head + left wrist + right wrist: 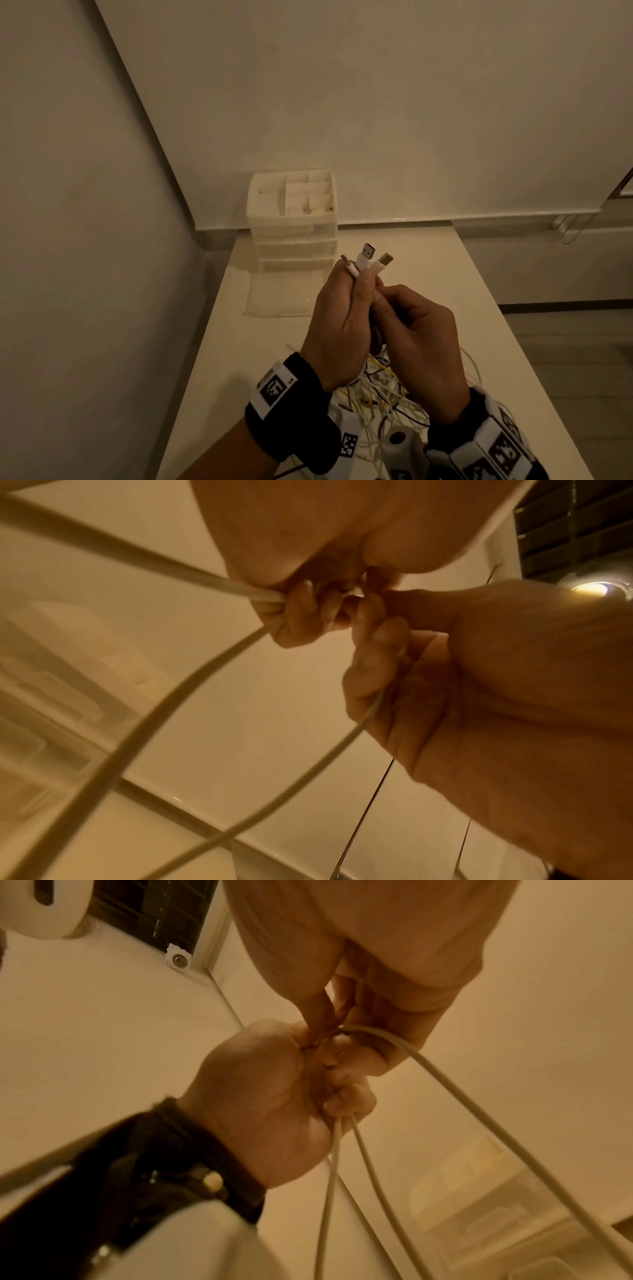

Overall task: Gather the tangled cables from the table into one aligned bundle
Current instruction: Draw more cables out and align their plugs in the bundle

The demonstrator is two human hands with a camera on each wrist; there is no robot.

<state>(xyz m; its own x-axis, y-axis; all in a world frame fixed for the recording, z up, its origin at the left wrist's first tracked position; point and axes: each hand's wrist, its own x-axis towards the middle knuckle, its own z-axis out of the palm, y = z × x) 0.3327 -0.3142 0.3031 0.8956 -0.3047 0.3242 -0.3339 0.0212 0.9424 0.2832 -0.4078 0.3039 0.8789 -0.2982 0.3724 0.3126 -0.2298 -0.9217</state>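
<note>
Head view is showing the left hand (337, 320) fisting around white cables, three plug ends (367, 259) sticking up out of its fingers above the worktop (455, 294), while the right hand (416, 329) is pinching at the strands just below the plugs, the two hands touching. To do this step well, I judge the left hand should be keeping a firm grip so the plugs stay level, while the right is feeding one strand at a time and sliding down to comb out crossings rather than yanking. In the right wrist view, pale cords (363, 1164) are trailing down from the fist in loose curves. The cables are thin and round, white-jacketed with metal USB tips; the rest, a tangled heap (380, 394) of white and yellow strands, is lying on the worktop under the wrists.
</note>
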